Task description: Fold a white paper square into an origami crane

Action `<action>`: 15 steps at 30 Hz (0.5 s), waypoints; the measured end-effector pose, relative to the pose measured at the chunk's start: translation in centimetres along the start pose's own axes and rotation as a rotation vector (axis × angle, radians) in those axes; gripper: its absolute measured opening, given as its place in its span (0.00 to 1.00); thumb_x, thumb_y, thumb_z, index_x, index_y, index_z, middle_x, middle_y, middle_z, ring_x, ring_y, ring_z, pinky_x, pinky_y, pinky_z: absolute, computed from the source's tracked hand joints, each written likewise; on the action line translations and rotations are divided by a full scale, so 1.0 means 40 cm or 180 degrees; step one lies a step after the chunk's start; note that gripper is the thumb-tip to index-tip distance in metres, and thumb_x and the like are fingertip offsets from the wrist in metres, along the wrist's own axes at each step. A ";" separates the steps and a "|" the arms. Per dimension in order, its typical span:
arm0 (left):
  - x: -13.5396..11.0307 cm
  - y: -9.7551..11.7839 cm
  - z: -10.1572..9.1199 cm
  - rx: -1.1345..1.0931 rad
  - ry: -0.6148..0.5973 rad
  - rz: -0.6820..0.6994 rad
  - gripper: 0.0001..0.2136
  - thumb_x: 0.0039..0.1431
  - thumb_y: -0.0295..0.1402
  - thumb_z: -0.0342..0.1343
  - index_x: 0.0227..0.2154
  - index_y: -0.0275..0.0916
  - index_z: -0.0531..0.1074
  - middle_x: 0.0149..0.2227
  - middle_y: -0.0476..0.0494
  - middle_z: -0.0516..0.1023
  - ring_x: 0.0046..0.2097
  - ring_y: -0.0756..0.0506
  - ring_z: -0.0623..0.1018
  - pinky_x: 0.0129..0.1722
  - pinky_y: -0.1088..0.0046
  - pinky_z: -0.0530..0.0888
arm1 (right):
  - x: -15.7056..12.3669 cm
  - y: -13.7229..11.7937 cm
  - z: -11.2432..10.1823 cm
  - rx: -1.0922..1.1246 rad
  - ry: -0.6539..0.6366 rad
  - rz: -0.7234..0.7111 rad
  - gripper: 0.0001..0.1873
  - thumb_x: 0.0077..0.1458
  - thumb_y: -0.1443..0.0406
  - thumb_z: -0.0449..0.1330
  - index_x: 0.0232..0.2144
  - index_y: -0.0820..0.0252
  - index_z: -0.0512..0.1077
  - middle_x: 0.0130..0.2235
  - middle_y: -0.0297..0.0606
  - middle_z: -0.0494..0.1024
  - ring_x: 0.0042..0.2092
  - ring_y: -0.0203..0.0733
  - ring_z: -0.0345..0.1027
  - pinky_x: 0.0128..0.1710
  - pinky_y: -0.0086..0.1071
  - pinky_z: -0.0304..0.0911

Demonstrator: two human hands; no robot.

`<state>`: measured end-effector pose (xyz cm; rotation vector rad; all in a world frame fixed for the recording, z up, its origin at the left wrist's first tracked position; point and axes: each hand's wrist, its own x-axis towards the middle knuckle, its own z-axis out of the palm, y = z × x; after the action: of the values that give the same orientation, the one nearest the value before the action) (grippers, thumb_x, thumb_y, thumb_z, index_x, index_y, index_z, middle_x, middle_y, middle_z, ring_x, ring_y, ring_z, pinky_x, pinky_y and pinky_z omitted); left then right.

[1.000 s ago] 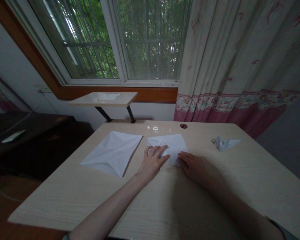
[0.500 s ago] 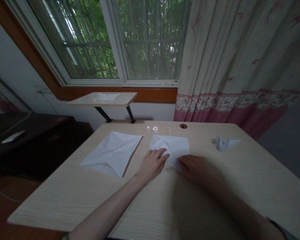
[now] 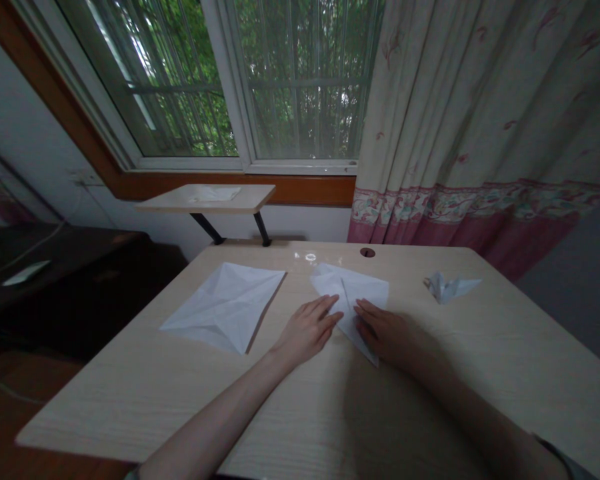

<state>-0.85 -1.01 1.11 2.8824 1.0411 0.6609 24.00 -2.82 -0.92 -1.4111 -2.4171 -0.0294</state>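
Creased white paper square (image 3: 223, 307) lying flat on pale wood desk (image 3: 110, 413). Left hand (image 3: 307, 330) resting open, fingertips (image 3: 336, 316) touching folded paper sheet (image 3: 355, 290). Right hand (image 3: 390, 333) pressing sheet flat, fingers extended, unclenched. Paper crane (image 3: 447, 288) sitting well right.

- The left hand (image 3: 307, 331) lies palm down, fingers together, slanting up and to the right.
- The right hand (image 3: 387, 335) also lies palm down, shadowed, its fingers (image 3: 367, 315) pointing left, just apart from the left hand.
- The bare left forearm (image 3: 215, 407) angles in from the bottom edge.
- The right forearm (image 3: 480, 407) angles in from the lower right.
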 end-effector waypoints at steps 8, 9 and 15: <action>0.000 0.000 0.010 -0.0123 -0.0111 0.0148 0.15 0.67 0.29 0.51 0.54 0.43 0.72 0.68 0.41 0.59 0.66 0.40 0.63 0.62 0.57 0.67 | 0.004 -0.026 -0.045 -0.0524 -0.0129 -0.0039 0.14 0.62 0.70 0.53 0.43 0.61 0.77 0.51 0.48 0.79 0.49 0.49 0.76 0.45 0.39 0.72; 0.000 0.000 0.010 -0.0140 -0.0147 0.0158 0.15 0.67 0.30 0.52 0.54 0.44 0.72 0.68 0.42 0.58 0.67 0.40 0.62 0.62 0.57 0.66 | 0.004 -0.029 -0.051 -0.0573 -0.0155 0.0007 0.12 0.62 0.70 0.53 0.40 0.60 0.77 0.49 0.47 0.80 0.46 0.49 0.77 0.42 0.37 0.72; 0.001 0.005 0.002 -0.0321 -0.0336 0.0271 0.16 0.67 0.36 0.53 0.56 0.45 0.71 0.70 0.44 0.52 0.68 0.39 0.59 0.63 0.55 0.64 | 0.006 -0.038 -0.072 -0.0843 -0.0326 0.0171 0.10 0.61 0.69 0.54 0.30 0.59 0.74 0.31 0.40 0.80 0.33 0.45 0.76 0.32 0.35 0.64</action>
<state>-0.66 -1.13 1.07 2.8521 0.8516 0.5407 23.41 -3.91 2.09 -1.6267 -2.5309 -0.2804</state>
